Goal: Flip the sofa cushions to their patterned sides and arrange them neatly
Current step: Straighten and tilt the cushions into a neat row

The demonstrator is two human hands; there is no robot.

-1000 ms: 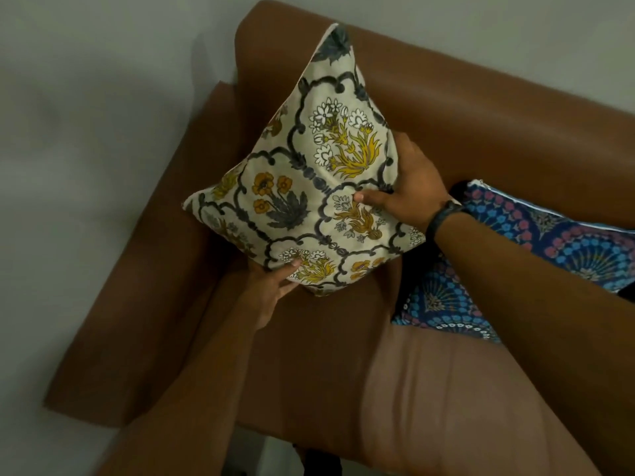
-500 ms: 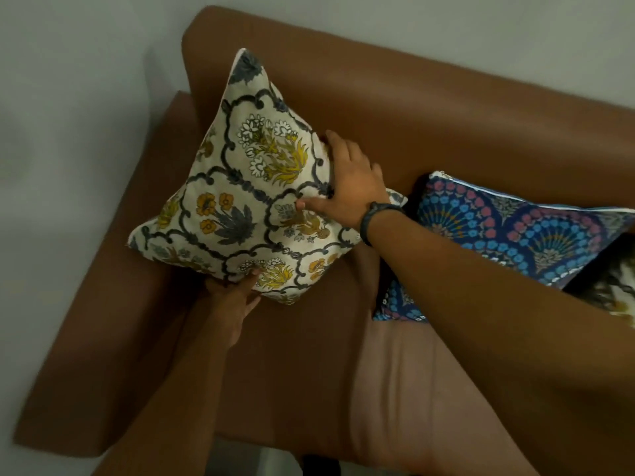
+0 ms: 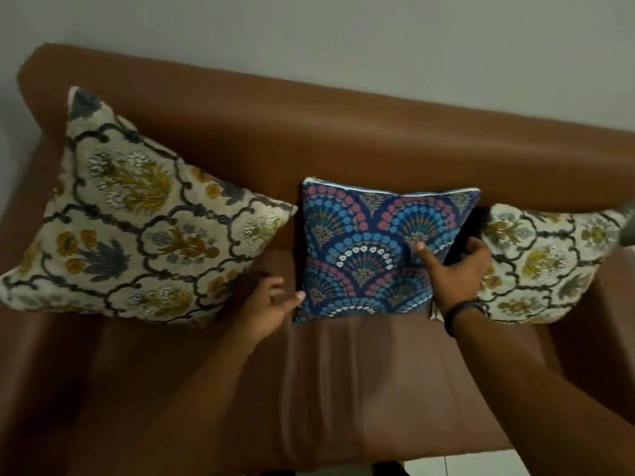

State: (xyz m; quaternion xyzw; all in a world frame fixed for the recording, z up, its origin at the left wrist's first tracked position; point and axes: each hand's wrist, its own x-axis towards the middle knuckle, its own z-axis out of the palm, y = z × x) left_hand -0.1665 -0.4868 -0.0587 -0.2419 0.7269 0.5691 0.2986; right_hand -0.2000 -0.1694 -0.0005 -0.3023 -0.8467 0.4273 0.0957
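Note:
Three cushions lean against the backrest of a brown sofa (image 3: 343, 139), patterned sides up. A cream floral cushion (image 3: 137, 218) rests in the left corner, free of both hands. A smaller blue fan-patterned cushion (image 3: 371, 252) stands in the middle. Another cream floral cushion (image 3: 546, 262) sits at the right. My left hand (image 3: 268, 304) is at the blue cushion's lower left edge, fingers apart, thumb touching it. My right hand (image 3: 457, 273) grips the blue cushion's right edge, thumb on its front, fingers behind.
The brown seat (image 3: 343, 379) stretches in front of the cushions. A grey wall (image 3: 343, 36) runs behind the sofa. Pale floor tiles (image 3: 457, 465) show below the seat's front edge. A black band circles my right wrist.
Both hands let go of the left floral cushion, which now rests in the corner. They moved right to the blue cushion. The view shifted right, showing the third cushion.

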